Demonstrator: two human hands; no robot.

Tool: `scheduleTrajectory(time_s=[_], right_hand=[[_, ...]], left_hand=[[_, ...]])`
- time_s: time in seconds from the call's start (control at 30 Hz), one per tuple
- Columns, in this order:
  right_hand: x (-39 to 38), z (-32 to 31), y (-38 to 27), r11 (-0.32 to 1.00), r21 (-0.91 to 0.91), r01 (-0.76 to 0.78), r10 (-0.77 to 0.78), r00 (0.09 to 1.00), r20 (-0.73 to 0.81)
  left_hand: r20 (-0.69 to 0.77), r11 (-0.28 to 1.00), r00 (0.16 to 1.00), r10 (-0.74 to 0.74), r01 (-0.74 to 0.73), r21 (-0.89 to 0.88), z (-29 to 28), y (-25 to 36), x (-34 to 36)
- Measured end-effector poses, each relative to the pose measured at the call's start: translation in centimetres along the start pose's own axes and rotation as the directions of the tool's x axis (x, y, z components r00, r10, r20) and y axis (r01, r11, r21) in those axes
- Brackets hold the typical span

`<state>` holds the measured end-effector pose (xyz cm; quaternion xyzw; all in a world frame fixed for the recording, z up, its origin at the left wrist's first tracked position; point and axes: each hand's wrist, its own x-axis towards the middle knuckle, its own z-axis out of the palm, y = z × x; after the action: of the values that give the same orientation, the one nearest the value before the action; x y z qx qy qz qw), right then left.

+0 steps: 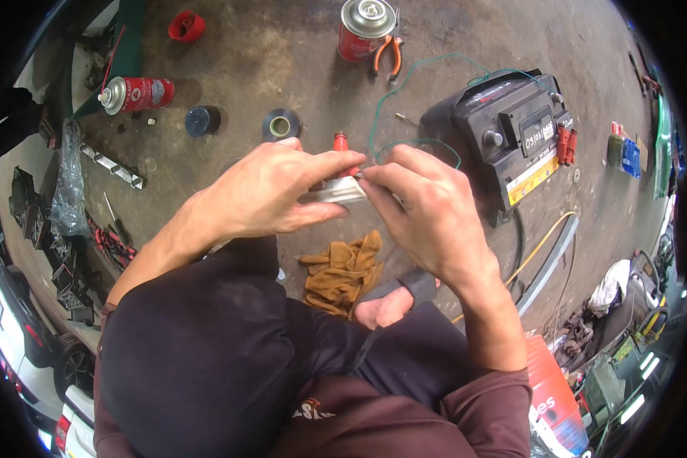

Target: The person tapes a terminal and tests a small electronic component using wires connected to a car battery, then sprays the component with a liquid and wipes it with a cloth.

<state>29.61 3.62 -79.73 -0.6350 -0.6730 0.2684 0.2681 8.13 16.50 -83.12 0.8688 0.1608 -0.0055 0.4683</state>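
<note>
My left hand (271, 187) is closed on a small whitish rectangular piece (342, 192), gripped between thumb and fingers. My right hand (427, 202) pinches at the piece's right end, and what its fingertips hold is too small to make out. A thin green wire (375, 114) runs from near my right hand toward the black battery (481, 114). Just beyond the fingertips is a red cylindrical thing (341, 140), its lower part hidden by my left hand. A black tape roll (268, 124) lies on the floor beyond my left wrist.
Beyond my hands are a red can (356, 47), orange-handled pliers (389, 57), a red cap (187, 27), a fallen spray can (149, 93) and a dark round lid (202, 120). Brown work gloves (340, 267) lie below my hands. Red clamps (567, 143) rest at the battery's right.
</note>
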Motion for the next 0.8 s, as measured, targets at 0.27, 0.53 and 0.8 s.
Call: scheduleTrajectory(time_s=[0.27,0.53,0.8], right_hand=[[0.14,-0.76,0.0,0.99,0.103,-0.096,0.089,0.993,0.076],[0.2,-0.85,-0.09,0.911,0.206,-0.357,0.338,0.933,0.124],[0.02,-0.84,-0.21,0.952,0.172,-0.254,0.239,0.965,0.105]], left_hand=[[-0.004,1.0,1.0,-0.001,0.001,0.028,0.15,0.05,-0.2],[-0.003,0.978,0.986,0.169,-0.167,0.123,0.26,-0.11,-0.07],[0.055,0.971,0.987,0.152,-0.16,0.18,-0.01,0.16,-0.17]])
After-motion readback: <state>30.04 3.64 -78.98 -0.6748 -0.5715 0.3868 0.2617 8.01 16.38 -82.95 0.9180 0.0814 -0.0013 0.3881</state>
